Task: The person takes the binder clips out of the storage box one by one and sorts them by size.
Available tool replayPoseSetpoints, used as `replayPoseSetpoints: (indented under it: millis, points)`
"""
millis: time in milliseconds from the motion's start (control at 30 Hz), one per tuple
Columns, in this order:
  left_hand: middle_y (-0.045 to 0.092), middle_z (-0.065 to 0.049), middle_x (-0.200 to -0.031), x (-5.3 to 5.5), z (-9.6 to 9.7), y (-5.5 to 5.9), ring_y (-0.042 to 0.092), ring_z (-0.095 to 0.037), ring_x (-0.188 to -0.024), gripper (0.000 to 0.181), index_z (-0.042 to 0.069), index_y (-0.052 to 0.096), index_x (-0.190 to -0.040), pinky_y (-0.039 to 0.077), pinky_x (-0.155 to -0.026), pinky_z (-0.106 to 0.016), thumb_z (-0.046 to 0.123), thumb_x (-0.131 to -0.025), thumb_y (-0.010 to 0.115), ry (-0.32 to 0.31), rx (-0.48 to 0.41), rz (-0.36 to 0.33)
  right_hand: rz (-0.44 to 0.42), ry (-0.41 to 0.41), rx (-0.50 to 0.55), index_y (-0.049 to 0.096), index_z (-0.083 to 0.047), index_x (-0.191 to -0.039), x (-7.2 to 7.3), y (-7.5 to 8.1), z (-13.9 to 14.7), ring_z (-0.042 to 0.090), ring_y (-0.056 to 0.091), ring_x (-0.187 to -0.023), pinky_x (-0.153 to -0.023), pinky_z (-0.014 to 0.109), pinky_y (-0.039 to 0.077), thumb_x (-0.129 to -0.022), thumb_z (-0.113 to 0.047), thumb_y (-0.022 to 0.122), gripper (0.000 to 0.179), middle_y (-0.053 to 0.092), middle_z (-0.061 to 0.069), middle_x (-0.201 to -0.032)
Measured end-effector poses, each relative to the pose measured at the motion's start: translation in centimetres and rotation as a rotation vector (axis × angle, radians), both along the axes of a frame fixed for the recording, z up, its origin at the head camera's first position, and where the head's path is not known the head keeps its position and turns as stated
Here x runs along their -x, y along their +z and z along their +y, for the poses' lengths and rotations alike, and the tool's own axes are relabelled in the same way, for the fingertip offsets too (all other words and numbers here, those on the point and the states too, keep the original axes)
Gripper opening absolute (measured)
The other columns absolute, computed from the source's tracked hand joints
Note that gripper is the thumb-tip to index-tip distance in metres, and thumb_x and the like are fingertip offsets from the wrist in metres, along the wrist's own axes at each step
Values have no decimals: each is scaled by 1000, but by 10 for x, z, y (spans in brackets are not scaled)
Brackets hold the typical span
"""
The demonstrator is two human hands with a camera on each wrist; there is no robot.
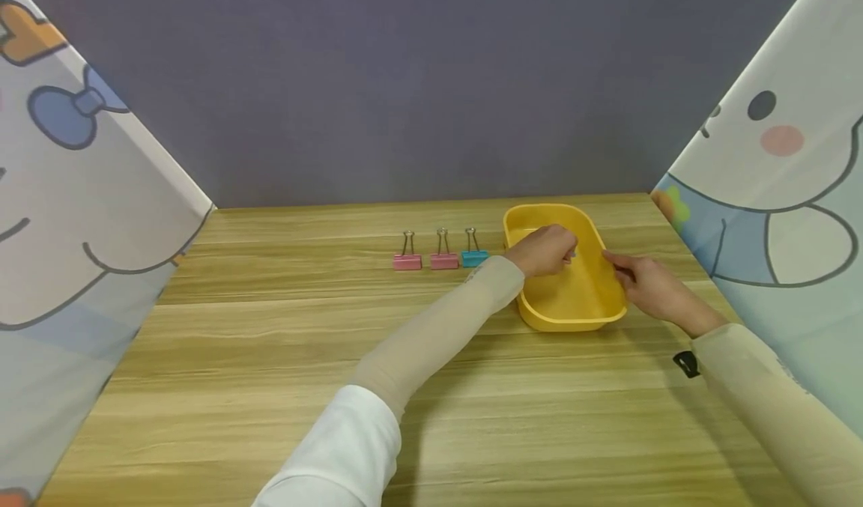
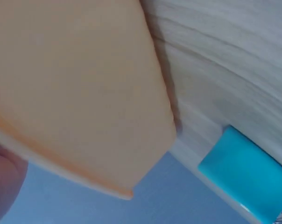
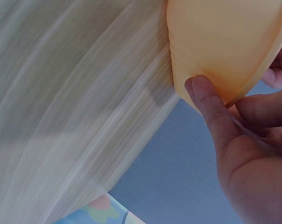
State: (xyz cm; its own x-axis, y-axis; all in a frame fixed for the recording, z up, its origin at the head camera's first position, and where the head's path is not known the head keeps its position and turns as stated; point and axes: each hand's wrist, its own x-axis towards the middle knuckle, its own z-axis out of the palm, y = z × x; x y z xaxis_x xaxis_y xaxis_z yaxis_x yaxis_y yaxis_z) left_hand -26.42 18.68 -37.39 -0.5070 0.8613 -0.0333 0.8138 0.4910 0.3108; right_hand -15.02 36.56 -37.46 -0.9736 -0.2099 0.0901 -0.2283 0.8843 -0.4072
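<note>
A deep yellow plastic bin [image 1: 573, 320] with rounded corners stands at the right of the table. My left hand [image 1: 544, 251] reaches over its left side, fingers curled inside; a small blue thing [image 1: 571, 254] shows at the fingertips, mostly hidden. At the bin's right rim, my right hand [image 1: 647, 282] pinches the wall; the right wrist view shows the thumb [image 3: 208, 100] on the outside. Left of the bin, a blue binder clip [image 1: 475, 258] and two pink binder clips, one in the middle [image 1: 444, 260] and one farther left [image 1: 407, 262], stand in a row, handles pointing away.
The wood-grain table [image 1: 270, 357] ends at a dark grey back wall [image 1: 431, 87]. Cartoon-printed panels rise on the left [image 1: 67, 215] and right [image 1: 795, 185], the right one close to my right forearm. A small black piece [image 1: 687, 363] is by the right cuff.
</note>
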Motion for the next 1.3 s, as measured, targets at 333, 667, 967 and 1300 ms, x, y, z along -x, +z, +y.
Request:
replayPoseSetpoints:
  millis: [333,667,967,1300]
  points:
    - [58,4,-92,10,-24,15,55,-8,-67,5,9,63,-96,43,-61,-17,12,-93,61,-57,-105,-56,-13,-16,-7,46,14,-130,2,-2,0,38,58,-94,-76,49,47,-93,4,50,38,51,35,-120]
    - [61,1,-92,21,-56,19,60,-9,-75,2,11,63,-92,44,-71,-14,13,-91,64,-57,-190,-18,-56,-24,-10,42,14,-133,6,1,1,34,58,-87,-69,43,46,-95,2,48,40,48,36,-123]
    - [61,5,-95,29,-93,27,55,-6,-87,6,12,65,-96,43,-77,-14,13,-91,64,8,-238,14,-95,-23,-10,41,14,-134,8,1,1,25,54,-76,-62,34,42,-96,0,48,41,48,36,-124]
    - [62,1,-92,33,-126,19,55,-10,-81,5,8,67,-94,45,-72,-19,10,-90,65,29,-232,19,-95,-36,-7,40,13,-134,7,0,4,18,42,-59,-54,29,37,-96,1,46,40,49,37,-121]
